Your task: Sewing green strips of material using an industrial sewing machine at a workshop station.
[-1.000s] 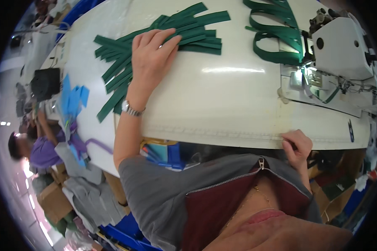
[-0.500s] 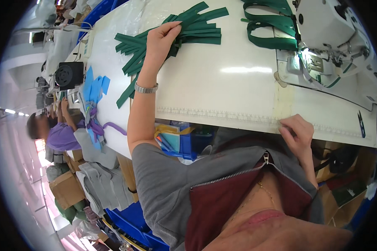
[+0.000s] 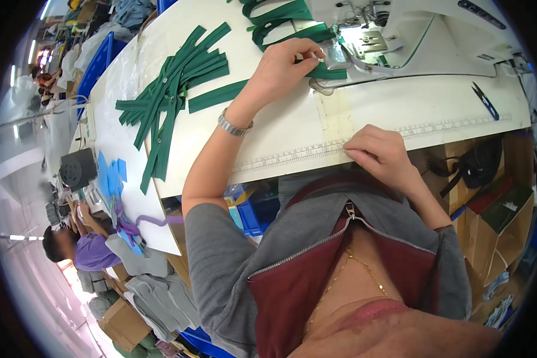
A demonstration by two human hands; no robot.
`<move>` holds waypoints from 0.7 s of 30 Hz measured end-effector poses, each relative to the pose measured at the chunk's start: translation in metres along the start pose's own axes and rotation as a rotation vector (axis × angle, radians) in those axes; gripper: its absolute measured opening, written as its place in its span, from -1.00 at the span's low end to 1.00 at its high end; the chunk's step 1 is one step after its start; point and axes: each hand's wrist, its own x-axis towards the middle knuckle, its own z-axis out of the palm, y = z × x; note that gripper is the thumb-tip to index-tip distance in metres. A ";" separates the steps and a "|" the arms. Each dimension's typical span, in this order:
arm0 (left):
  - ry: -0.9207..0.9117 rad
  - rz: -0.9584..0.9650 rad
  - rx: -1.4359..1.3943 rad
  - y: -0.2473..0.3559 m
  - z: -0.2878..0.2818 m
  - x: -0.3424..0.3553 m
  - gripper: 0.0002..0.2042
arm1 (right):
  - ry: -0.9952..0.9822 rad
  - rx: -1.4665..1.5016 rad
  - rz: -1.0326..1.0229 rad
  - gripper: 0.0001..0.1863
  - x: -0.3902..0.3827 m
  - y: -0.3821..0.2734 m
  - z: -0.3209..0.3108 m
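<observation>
My left hand (image 3: 285, 67), with a metal watch band at the wrist, is closed at the front edge of the sewing machine (image 3: 373, 45). Finger and thumb pinch a green zipper (image 3: 218, 96) that lies flat under the hand, its far end reaching the machine's plate. To the left lies a crossed pile of green zippers (image 3: 173, 89). More green zipper tape (image 3: 280, 18) hangs in loops behind my left hand. My right hand (image 3: 380, 154) rests curled at the table's front edge, over the printed ruler strip (image 3: 298, 154), with no object showing in its fingers.
Dark thread snips (image 3: 486, 101) lie on the right of the white table (image 3: 268, 128). Blue and purple strips (image 3: 116, 185) lie at the left. A blue bin (image 3: 253, 209) sits below the table edge. A person in purple (image 3: 95, 250) works at far left.
My left hand has gone from the pile to the machine, drawing one green zipper rightward. My right hand stays near the table edge, fingers curled. The view has shifted.
</observation>
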 end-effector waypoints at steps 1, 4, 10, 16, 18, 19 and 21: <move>-0.020 -0.024 -0.087 -0.002 0.000 0.000 -0.85 | 0.004 -0.001 0.005 -0.90 0.002 0.001 -0.004; -0.053 -0.075 -0.285 0.005 -0.004 -0.010 -0.86 | 0.119 -0.276 -0.038 -0.80 0.020 -0.002 -0.020; -0.118 -0.175 -0.568 0.019 -0.014 -0.027 -0.84 | 0.119 -0.653 -0.207 -0.70 0.059 0.008 -0.034; 0.114 0.258 -0.059 0.017 0.007 -0.033 -0.69 | 0.091 -0.690 -0.289 -0.79 0.078 0.019 -0.034; 0.205 0.460 0.155 0.011 0.015 -0.025 -0.64 | 0.099 -0.594 -0.210 -0.83 0.081 0.021 -0.035; 0.204 0.517 0.156 0.009 0.017 -0.020 -0.66 | 0.103 -0.602 -0.201 -0.83 0.080 0.023 -0.037; 0.223 0.570 0.155 0.000 0.015 -0.012 -0.70 | 0.111 -0.618 -0.165 -0.83 0.082 0.024 -0.038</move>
